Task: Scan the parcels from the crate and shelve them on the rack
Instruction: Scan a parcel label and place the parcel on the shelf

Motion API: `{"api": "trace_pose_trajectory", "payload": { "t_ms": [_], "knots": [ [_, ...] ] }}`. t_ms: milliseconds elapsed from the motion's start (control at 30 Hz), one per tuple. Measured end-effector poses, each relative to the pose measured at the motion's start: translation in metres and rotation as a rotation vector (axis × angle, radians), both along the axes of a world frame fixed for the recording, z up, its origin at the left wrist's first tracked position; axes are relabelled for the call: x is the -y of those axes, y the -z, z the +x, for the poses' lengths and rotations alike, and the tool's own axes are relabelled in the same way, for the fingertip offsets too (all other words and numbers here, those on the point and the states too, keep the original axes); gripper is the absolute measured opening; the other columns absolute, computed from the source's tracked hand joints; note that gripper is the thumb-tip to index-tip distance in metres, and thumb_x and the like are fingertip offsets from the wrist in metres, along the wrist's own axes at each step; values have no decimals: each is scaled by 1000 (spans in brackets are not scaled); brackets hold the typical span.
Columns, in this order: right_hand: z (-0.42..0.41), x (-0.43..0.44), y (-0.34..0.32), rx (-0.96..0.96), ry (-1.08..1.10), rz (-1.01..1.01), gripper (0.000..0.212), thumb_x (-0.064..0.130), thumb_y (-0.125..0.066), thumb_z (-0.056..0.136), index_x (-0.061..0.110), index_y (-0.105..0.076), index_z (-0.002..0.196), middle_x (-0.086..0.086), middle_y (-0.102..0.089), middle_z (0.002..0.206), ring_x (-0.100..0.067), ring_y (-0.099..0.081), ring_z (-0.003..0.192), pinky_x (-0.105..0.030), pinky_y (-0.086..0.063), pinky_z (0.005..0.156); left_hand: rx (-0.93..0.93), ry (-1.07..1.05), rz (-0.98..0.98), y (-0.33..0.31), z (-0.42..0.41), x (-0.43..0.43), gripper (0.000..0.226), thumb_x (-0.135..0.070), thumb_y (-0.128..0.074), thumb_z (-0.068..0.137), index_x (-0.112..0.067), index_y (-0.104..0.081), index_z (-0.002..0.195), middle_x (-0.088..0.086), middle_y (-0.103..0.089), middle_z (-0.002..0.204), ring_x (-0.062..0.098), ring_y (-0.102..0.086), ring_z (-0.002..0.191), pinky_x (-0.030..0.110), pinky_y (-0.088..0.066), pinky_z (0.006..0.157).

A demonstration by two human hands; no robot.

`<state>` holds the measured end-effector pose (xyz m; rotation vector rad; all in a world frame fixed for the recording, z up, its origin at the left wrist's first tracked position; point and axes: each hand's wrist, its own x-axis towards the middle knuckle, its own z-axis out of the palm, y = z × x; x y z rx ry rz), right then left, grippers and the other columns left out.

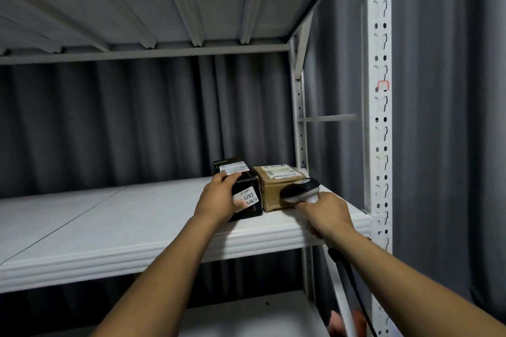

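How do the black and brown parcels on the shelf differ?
The black parcel is dark; the brown parcel is plain cardboard. The left hand grips the black parcel; the brown parcel stands ungripped, the scanner in the right hand just before it. Both sit side by side on one shelf, labelled on top.

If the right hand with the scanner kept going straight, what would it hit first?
Probably the brown box: the right hand holds the scanner, head just in front of its near face. The left hand grips the black box beside that line.
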<state>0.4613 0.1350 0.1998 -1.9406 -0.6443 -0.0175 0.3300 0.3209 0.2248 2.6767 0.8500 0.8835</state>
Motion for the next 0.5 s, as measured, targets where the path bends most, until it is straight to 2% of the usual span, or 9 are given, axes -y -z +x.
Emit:
{"api": "trace_pose_trajectory", "payload": {
  "t_ms": [167,267,367,500],
  "knots": [
    [-9,6,0,-8,-48,42,23,32,-69,77,9,-68,79,-11,-71,69,-26,-67,58,-34,-56,59,-66,-45,84,-1,-4,6,79,-31,-73,83,-28,-30,150,5,-24,157,30,-32,138,40,-36,110],
    [-23,12,-2,5,-72,78,22,30,-69,78,9,-68,84,-13,-71,77,-28,-66,58,-38,-59,60,-67,-63,150,1,-20,20,78,-30,-71,85,-29,-27,151,5,-23,156,29,-29,139,41,-38,107],
    [-46,24,-2,20,-93,69,27,32,-71,79,7,-68,90,-13,-71,83,-29,-66,59,-34,-56,55,-68,-64,170,4,-43,37,75,-29,-69,87,-27,-29,150,7,-25,155,30,-28,140,41,-37,107],
    [-88,46,8,8,-110,53,30,36,-70,74,7,-67,84,-13,-70,73,-32,-68,63,-38,-58,63,-92,-58,169,19,-82,64,66,-30,-63,90,-26,-33,149,7,-27,155,30,-30,138,41,-37,107]
  ]
}}
